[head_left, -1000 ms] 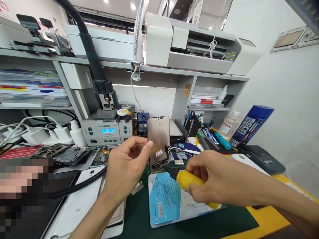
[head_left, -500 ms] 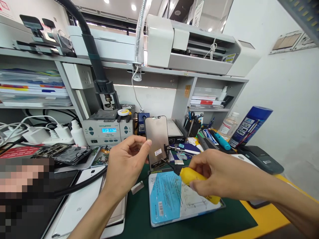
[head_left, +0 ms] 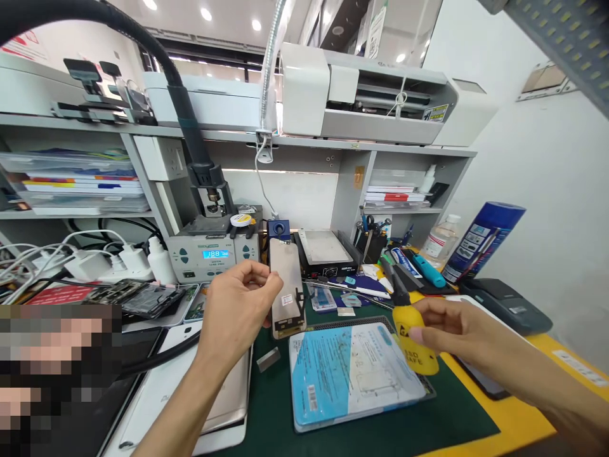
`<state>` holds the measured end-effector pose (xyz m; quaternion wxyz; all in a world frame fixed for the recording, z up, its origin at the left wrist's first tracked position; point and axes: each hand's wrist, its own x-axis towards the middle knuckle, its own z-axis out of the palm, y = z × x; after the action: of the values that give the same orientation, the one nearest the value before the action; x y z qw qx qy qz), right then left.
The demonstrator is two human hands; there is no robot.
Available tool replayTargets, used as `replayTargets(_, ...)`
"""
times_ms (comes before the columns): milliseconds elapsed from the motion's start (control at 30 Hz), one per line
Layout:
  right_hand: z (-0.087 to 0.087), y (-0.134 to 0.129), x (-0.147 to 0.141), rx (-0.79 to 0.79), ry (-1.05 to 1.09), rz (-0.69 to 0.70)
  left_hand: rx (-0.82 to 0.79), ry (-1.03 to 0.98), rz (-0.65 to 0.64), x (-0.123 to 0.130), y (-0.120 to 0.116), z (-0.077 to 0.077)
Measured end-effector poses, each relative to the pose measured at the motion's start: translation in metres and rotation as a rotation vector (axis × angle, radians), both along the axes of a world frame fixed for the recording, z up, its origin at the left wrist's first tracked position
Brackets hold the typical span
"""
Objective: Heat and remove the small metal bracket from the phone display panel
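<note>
A phone screen (head_left: 285, 282) stands tilted near the middle, its metallic back facing me, with a small white label and a dark flex cable low on it. My left hand (head_left: 240, 311) pinches its left edge between thumb and fingers. Over on the right, my right hand (head_left: 442, 327) is closed around a yellow bottle (head_left: 415, 346) marked ESD safe, whose dark nozzle points upward and away from the screen. Between my hands, a blue and white booklet-like pad (head_left: 352, 374) lies on the green mat (head_left: 457, 412).
A soldering or hot-air station (head_left: 216, 257) with a lit display stands behind my left hand. Phones (head_left: 157, 381) lie at left, beside a black hose. A blue spray can (head_left: 483, 241), a clear bottle (head_left: 438, 241) and a tool holder (head_left: 370, 244) are at the back right.
My right hand has moved right with the yellow bottle, and the nozzle has swung from the screen to point upward. The screen has tilted further back in my left hand.
</note>
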<state>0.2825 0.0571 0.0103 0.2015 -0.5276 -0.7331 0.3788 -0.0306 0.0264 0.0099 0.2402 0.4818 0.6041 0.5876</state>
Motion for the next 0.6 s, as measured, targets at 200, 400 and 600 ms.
replayTargets(200, 0.002, 0.018, 0.008, 0.211, -0.064, -0.303, 0.039, 0.13, 0.117, -0.01, -0.003, 0.001)
replayTargets(400, -0.009, 0.075, 0.011, 0.328, -0.147, -0.429, -0.022, 0.272, 0.12, -0.021, -0.006, -0.001)
replayTargets(600, -0.033, 0.12, -0.011, 0.301, -0.228, -0.43, -0.031, 0.241, 0.244, -0.019, -0.007, 0.004)
